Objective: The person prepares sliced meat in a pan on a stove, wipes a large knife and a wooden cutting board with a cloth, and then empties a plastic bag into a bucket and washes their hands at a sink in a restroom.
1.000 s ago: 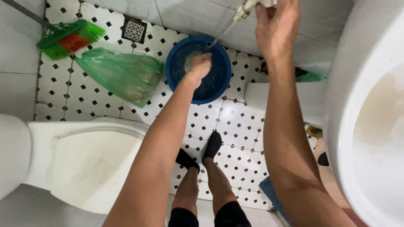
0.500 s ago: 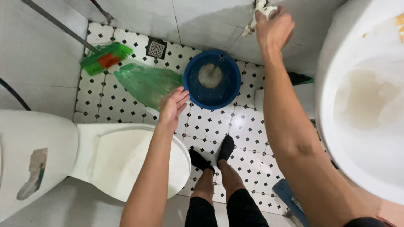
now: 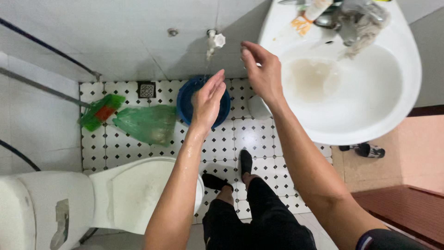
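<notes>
Both hands have shifted since the earlier frame: left hand [image 3: 208,98] came up from low over the floor to sit under the wall tap [image 3: 214,42], and right hand [image 3: 262,74] dropped off the tap and now hangs just right of it, apart from it. Left hand is open, fingers together and stretched flat, palm facing right, holding nothing; forearm looks wet. Right hand is loosely open, fingers curled a bit, gripping nothing. Blue bucket [image 3: 186,100] stands on the patterned floor tiles [image 3: 259,139] straight below the tap, mostly covered by the left hand. Green plastic bag [image 3: 144,123] lies left of the bucket, green brush with a red patch [image 3: 101,112] further left, square floor drain [image 3: 146,89] by the far wall. White sink [image 3: 365,92] fills the right, murky water in the basin, cloth [image 3: 365,28] draped over its faucet. Toilet [image 3: 92,199] is near left. Person's feet [image 3: 231,173] stand between toilet and sink.
</notes>
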